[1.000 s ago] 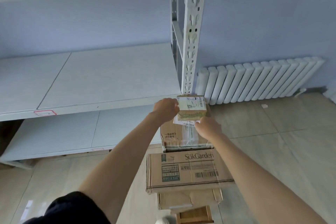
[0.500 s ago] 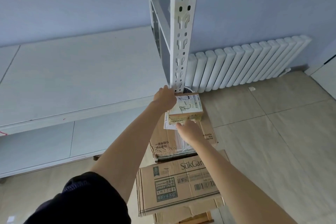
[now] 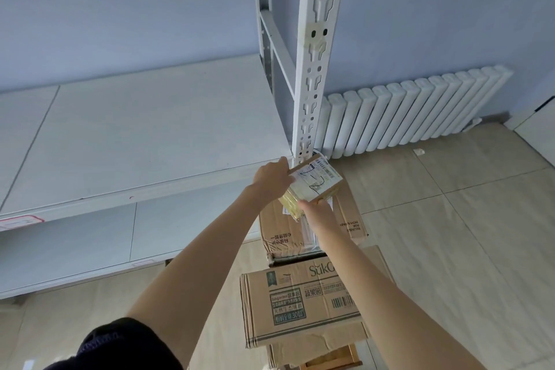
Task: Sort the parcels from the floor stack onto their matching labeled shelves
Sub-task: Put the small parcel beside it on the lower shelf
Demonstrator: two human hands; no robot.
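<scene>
Above the floor stack (image 3: 303, 294), small parcel (image 3: 315, 182) in a 2-hand grip, left hand (image 3: 271, 179) and right hand (image 3: 315, 212) clasping opposite edges.

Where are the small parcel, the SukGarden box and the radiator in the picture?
small parcel (image 3: 316, 180): head view, on its white top label.
SukGarden box (image 3: 294, 303): head view, on its printed top face.
radiator (image 3: 414, 114): head view, on a middle white column.

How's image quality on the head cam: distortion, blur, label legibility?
Head view: wide-angle bends the shelf upright and radiator; light is soft and even, no glare. The small parcel and both hands are slightly soft, its handwritten mark visible, fine print unreadable.
</scene>
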